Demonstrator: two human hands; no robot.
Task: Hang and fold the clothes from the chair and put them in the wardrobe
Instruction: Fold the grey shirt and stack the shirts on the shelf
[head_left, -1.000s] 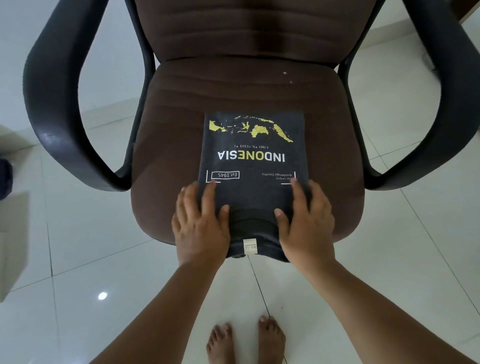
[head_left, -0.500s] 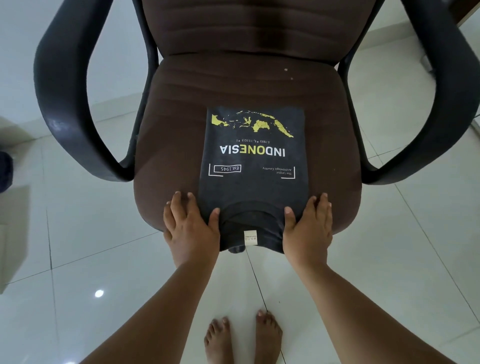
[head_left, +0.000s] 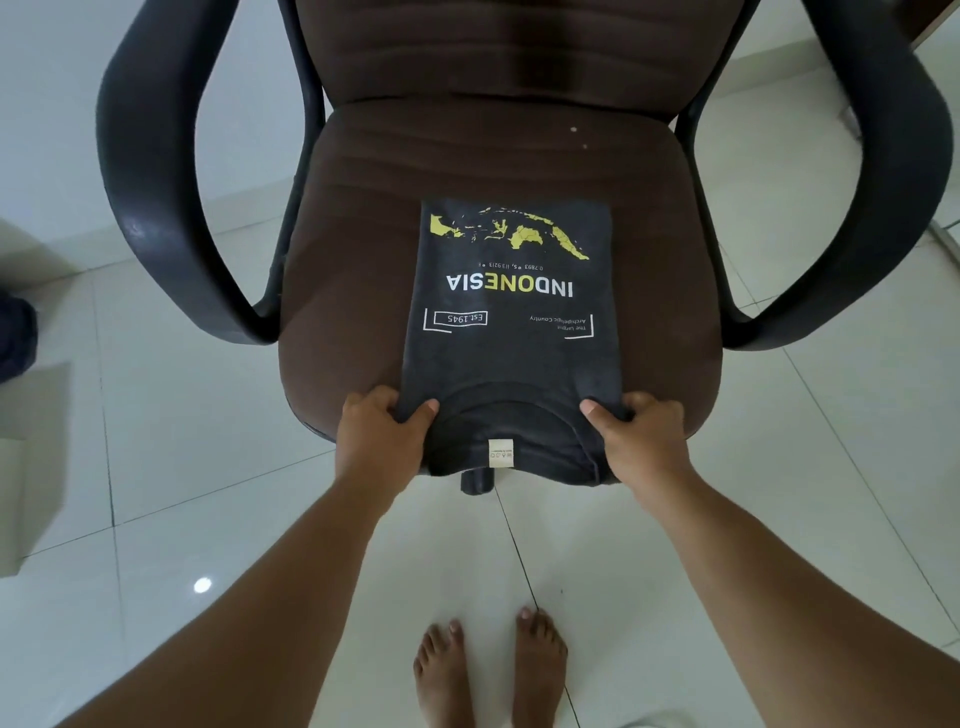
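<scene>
1. A dark object (head_left: 15, 338) sits at the far left edge on the white tiled floor (head_left: 156, 441); I cannot tell what it is
2. The chair's left armrest (head_left: 156, 182), black plastic, curves down beside the brown seat (head_left: 353, 291)
3. The left hand (head_left: 382, 434) grasps the near left corner of the folded T-shirt (head_left: 514, 358), thumb on top, fingers (head_left: 371, 397) curled under the edge
4. The dark grey T-shirt lies flat on the chair's seat, its collar end overhanging the front edge, the print "INDONESIA" upside down, a white neck label (head_left: 501, 452) showing
5. The right hand (head_left: 641, 436) grips the near right corner likewise, thumb over the cloth
6. The right armrest (head_left: 878, 182) stands beyond
7. Bare feet (head_left: 491, 670) stand on the tiles below
</scene>
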